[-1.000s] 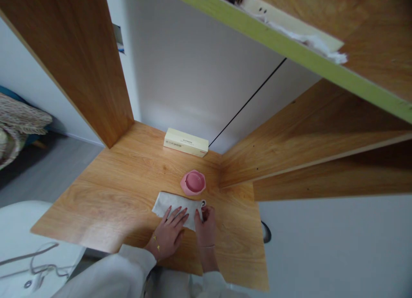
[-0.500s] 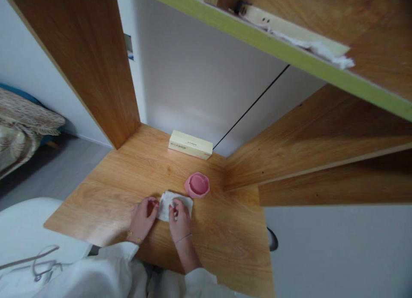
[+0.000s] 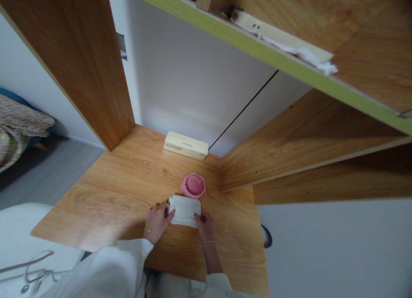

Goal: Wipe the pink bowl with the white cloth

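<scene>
A folded white cloth (image 3: 184,210) lies on the wooden desk in front of me. My left hand (image 3: 157,221) pinches its left edge, thumb on top. At the cloth's right edge, my right hand (image 3: 205,226) grips the lower corner between thumb and fingers. Just beyond the cloth sits a pink bowl-like dish (image 3: 194,185) with a faceted rim, close to the cloth's far edge.
A long cream box (image 3: 186,145) rests against the wall at the back of the desk (image 3: 128,173). Wooden panels rise on both sides. A green-edged shelf (image 3: 257,45) hangs above at the right. A white chair (image 3: 28,229) stands at the left.
Both hands have moved right relative to the desk. My right hand has gone from the middle of the cloth to its right edge, and the cloth now shows a wider, flatter face.
</scene>
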A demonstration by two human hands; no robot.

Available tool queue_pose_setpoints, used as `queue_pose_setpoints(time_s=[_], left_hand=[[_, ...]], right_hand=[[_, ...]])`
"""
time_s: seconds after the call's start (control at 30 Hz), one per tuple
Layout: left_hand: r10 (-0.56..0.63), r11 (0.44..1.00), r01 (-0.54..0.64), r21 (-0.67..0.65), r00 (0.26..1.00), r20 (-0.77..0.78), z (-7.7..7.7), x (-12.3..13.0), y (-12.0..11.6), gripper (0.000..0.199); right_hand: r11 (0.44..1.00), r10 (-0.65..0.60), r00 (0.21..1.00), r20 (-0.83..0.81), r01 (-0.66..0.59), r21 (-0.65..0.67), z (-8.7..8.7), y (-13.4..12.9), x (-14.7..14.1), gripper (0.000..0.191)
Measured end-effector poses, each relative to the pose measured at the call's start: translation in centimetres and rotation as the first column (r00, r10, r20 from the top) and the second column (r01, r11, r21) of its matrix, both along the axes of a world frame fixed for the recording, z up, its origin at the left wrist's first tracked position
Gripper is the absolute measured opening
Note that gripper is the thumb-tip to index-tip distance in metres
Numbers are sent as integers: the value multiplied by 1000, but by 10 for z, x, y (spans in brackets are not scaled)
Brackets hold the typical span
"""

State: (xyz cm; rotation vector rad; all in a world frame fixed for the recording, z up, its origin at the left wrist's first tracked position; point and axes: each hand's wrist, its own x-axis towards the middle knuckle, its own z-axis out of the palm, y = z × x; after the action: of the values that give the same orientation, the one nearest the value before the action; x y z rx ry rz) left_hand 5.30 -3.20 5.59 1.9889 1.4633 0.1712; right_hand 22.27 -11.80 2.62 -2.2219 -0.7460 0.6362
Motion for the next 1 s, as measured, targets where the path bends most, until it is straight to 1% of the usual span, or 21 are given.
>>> queue_pose_setpoints(time_s=[0.13, 0.2, 0.27, 0.37, 0.47, 0.5, 0.57, 0.63, 0.7, 0.8, 0.87, 0.93, 1.0], left_hand=[[-50, 998, 50, 24, 999, -2, 1, 26, -7, 9], [-62, 997, 62, 48, 998, -1, 1, 32, -10, 7], [-67, 995, 66, 80, 998, 10, 1, 32, -11, 10], [-53, 990, 48, 136, 998, 35, 1, 21, -8, 21], [-39, 982, 26, 189, 997, 65, -3, -3, 4, 33], [-42, 976, 23, 215, 996, 82, -6, -13, 8, 37], [-64, 943, 22, 332, 991, 116, -15, -34, 17, 44], [-44, 923, 20, 385, 997, 55, -26, -51, 22, 49], [-41, 917, 41, 397, 999, -10, -36, -63, 23, 52], [-59, 905, 87, 417, 995, -81, -44, -68, 22, 55], [-51, 891, 95, 444, 993, -110, -45, -66, 20, 56], [-37, 882, 93, 463, 991, -128, -44, -63, 18, 56], [-31, 879, 92, 468, 990, -137, -42, -62, 18, 56]], right_hand=[[999, -40, 995, 95, 43, -30, 2, -12, 20, 12], [998, -41, 988, 148, 47, -38, 0, -18, 22, 10], [999, -32, 980, 195, 40, -35, -5, -22, 23, 12], [1000, -19, 964, 265, 20, -4, -14, -25, 28, 23], [999, -11, 938, 346, -4, 42, -21, -28, 37, 38], [998, -5, 928, 371, -17, 55, -23, -30, 39, 42], [996, 17, 911, 412, -53, 74, -28, -36, 41, 47], [993, 46, 899, 436, -91, 82, -35, -44, 40, 49], [988, 107, 869, 484, -146, 42, -44, -51, 38, 51], [971, 231, 773, 590, -219, -94, -54, -59, 36, 56], [961, 276, 717, 640, -224, -164, -56, -60, 35, 58], [957, 291, 687, 666, -215, -196, -55, -60, 33, 60], [954, 299, 674, 675, -212, -211, -52, -58, 31, 61]])
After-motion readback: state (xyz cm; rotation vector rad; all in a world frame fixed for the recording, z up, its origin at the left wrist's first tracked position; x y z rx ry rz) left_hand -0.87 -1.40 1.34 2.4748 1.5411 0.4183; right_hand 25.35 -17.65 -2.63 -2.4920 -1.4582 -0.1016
